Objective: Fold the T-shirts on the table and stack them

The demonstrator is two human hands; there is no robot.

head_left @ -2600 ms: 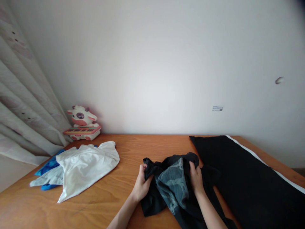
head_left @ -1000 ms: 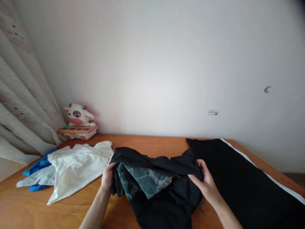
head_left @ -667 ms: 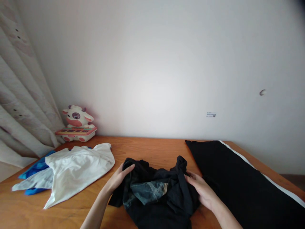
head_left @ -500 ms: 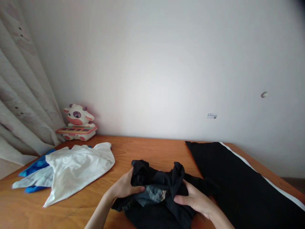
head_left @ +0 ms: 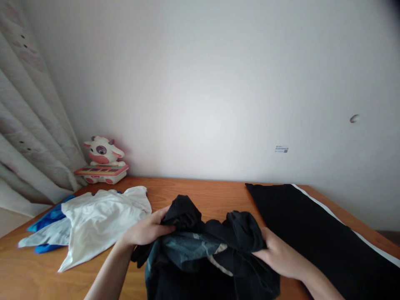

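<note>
A bunched black shirt [head_left: 215,233] with a blue-grey patterned patch is held up at the front of the table. My left hand [head_left: 146,227] grips its left side, thumb on top of the gathered cloth. On the opposite side, my right hand [head_left: 276,252] is closed round another bunched fold, its fingers partly behind the fabric. Between the hands the cloth sags, and its lower part runs out of view at the bottom edge.
A white T-shirt [head_left: 100,221] lies over blue clothing [head_left: 51,218] on the left of the wooden table [head_left: 187,189]. Behind it stands a cow-shaped toy keyboard [head_left: 103,160] beside a curtain [head_left: 34,125]. Black cloth with a white stripe [head_left: 300,221] is spread along the right.
Both hands have moved apart, the left one leftward and up, the right one to the right. The black shirt is stretched wider, with more of the patterned patch showing.
</note>
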